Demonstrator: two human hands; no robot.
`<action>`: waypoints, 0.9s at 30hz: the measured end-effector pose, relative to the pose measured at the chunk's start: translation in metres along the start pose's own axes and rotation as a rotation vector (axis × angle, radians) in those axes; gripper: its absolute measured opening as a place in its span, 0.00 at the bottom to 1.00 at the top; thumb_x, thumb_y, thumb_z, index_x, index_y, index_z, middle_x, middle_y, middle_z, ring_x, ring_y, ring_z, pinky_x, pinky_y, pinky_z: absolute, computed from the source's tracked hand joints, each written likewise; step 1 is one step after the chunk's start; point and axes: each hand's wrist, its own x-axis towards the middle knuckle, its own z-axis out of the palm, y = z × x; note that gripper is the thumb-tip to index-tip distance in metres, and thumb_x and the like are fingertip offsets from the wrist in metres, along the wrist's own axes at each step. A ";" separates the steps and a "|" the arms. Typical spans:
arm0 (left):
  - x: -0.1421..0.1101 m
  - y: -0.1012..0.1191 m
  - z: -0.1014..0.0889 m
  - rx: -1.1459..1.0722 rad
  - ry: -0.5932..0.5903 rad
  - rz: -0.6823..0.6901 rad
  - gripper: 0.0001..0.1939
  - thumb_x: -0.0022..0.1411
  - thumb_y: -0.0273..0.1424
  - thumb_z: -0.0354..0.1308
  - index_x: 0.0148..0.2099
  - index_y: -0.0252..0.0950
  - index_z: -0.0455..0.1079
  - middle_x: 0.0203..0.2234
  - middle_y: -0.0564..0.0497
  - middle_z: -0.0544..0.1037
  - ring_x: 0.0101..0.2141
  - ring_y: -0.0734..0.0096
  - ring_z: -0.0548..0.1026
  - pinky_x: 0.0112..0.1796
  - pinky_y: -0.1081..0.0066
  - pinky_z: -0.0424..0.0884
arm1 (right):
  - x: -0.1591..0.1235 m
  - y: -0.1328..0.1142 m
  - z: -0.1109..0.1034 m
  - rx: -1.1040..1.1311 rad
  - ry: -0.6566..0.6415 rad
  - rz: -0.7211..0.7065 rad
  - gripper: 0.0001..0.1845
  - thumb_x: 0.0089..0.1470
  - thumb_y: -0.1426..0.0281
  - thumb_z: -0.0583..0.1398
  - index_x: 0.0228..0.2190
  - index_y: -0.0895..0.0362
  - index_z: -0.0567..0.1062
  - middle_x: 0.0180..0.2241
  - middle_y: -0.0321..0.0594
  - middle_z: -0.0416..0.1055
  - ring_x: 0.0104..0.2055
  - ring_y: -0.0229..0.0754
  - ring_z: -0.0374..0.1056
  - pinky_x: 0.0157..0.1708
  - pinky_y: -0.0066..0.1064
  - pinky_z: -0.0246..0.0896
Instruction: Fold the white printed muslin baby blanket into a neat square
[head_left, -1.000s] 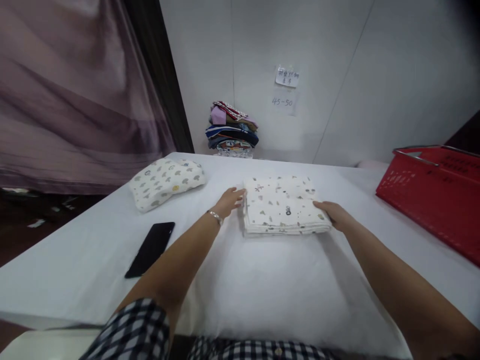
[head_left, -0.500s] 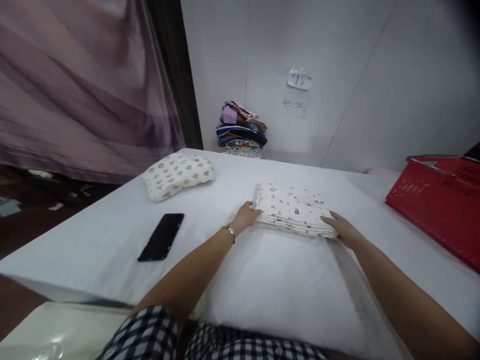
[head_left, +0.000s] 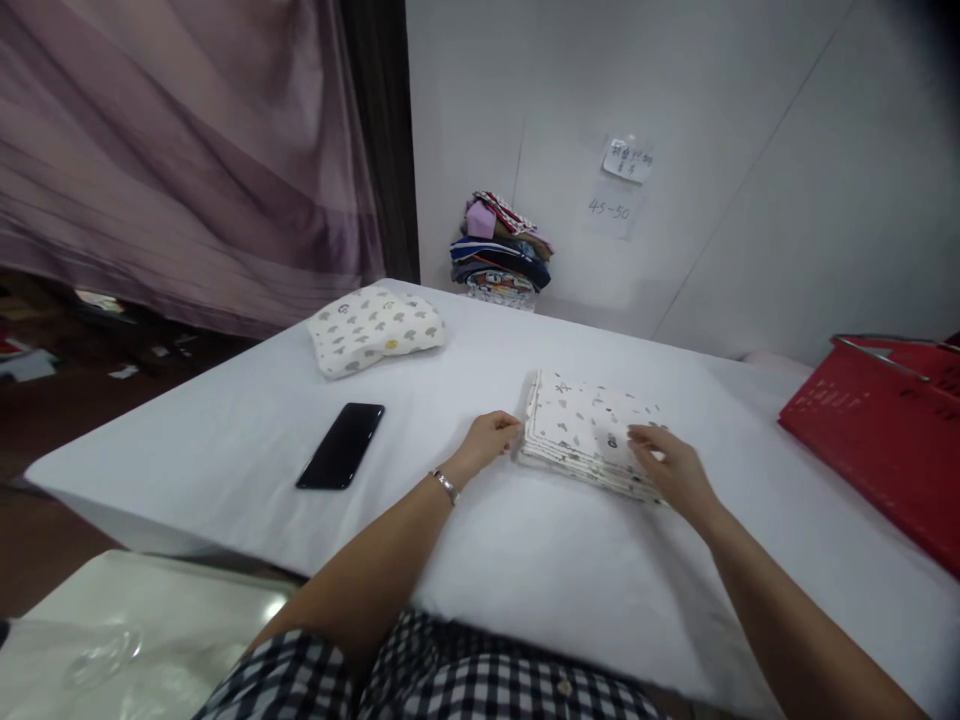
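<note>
A folded white cloth with small printed figures (head_left: 577, 425) lies on the white table (head_left: 525, 560) in front of me. My left hand (head_left: 489, 440) is at the cloth's left edge, fingers curled against its folded layers. My right hand (head_left: 666, 466) rests flat on top of the cloth's right part, fingers stretched out. A bracelet sits on my left wrist.
A black phone (head_left: 341, 445) lies flat to the left. A patterned pillow-like bundle (head_left: 375, 328) sits at the far left. A stack of folded colourful clothes (head_left: 501, 250) stands against the wall. A red basket (head_left: 885, 420) stands at the right.
My right hand has moved from the cloth's right edge onto its top. My left hand stays at the left edge. The camera has swung to the left.
</note>
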 end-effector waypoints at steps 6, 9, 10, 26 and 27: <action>-0.004 -0.007 0.007 0.067 -0.053 0.088 0.11 0.47 0.37 0.61 0.31 0.34 0.71 0.22 0.54 0.71 0.23 0.77 0.65 0.24 0.76 0.60 | 0.017 -0.061 0.064 0.112 -0.227 -0.229 0.10 0.53 0.64 0.55 0.34 0.53 0.75 0.36 0.41 0.71 0.38 0.43 0.65 0.39 0.33 0.61; -0.002 -0.012 0.007 0.132 -0.039 0.155 0.13 0.48 0.39 0.61 0.32 0.35 0.71 0.24 0.54 0.72 0.25 0.75 0.67 0.26 0.75 0.61 | 0.026 -0.073 0.079 -0.015 -0.275 -0.279 0.09 0.53 0.66 0.56 0.34 0.54 0.75 0.34 0.41 0.69 0.39 0.43 0.64 0.40 0.33 0.58; -0.002 -0.013 0.007 0.160 -0.029 0.177 0.13 0.48 0.40 0.61 0.33 0.35 0.71 0.25 0.54 0.72 0.26 0.75 0.67 0.26 0.75 0.61 | 0.028 -0.074 0.081 -0.055 -0.295 -0.288 0.09 0.53 0.66 0.56 0.33 0.55 0.75 0.34 0.41 0.69 0.39 0.43 0.64 0.40 0.33 0.58; -0.007 -0.007 0.013 0.207 0.026 0.220 0.10 0.53 0.36 0.55 0.35 0.37 0.69 0.21 0.58 0.66 0.23 0.77 0.62 0.26 0.76 0.58 | 0.031 -0.052 0.097 0.146 -0.138 -0.318 0.13 0.59 0.65 0.52 0.28 0.55 0.72 0.28 0.38 0.67 0.32 0.40 0.64 0.34 0.30 0.58; -0.008 -0.006 0.013 0.229 0.030 0.231 0.09 0.53 0.36 0.55 0.35 0.37 0.69 0.21 0.58 0.65 0.23 0.77 0.62 0.26 0.75 0.58 | 0.030 -0.051 0.098 0.168 -0.105 -0.319 0.12 0.59 0.65 0.52 0.28 0.55 0.72 0.28 0.39 0.67 0.32 0.40 0.64 0.34 0.31 0.58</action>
